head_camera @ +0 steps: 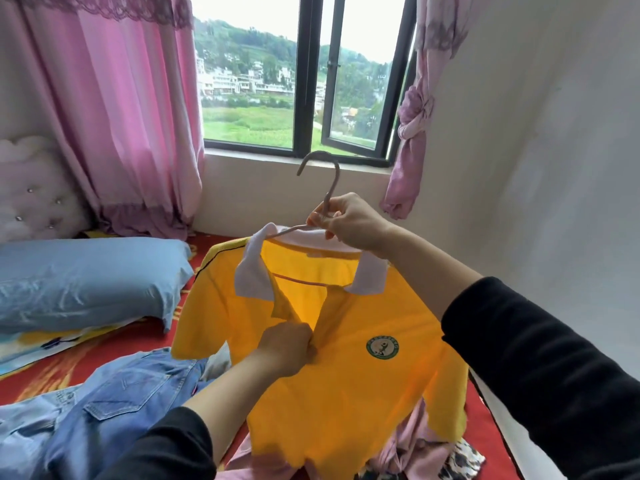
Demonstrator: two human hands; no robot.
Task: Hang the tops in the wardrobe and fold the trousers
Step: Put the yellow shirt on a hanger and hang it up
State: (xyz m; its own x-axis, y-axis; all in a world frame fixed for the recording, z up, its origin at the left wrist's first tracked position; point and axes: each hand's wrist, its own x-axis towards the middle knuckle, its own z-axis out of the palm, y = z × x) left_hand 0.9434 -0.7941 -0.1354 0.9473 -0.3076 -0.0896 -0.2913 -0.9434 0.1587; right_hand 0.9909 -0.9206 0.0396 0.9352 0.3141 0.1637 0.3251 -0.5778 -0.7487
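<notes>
On the bed to my left lies a blue pillow (86,278), with jeans (114,403) crumpled nearer me. My left hand (287,348) pinches the front opening of the yellow shirt (346,393) at the chest. The shirt hangs on a hanger (331,187), held up over the bed before the window (301,81). My right hand (349,223) grips the hanger's neck just under the hook. Pink clothes (412,441) lie below the shirt's right edge.

Bright daylight enters through the window (304,81) at upper centre, its sky blown out white. Wide-angle distortion bends the frame edges; focus is slightly soft.
</notes>
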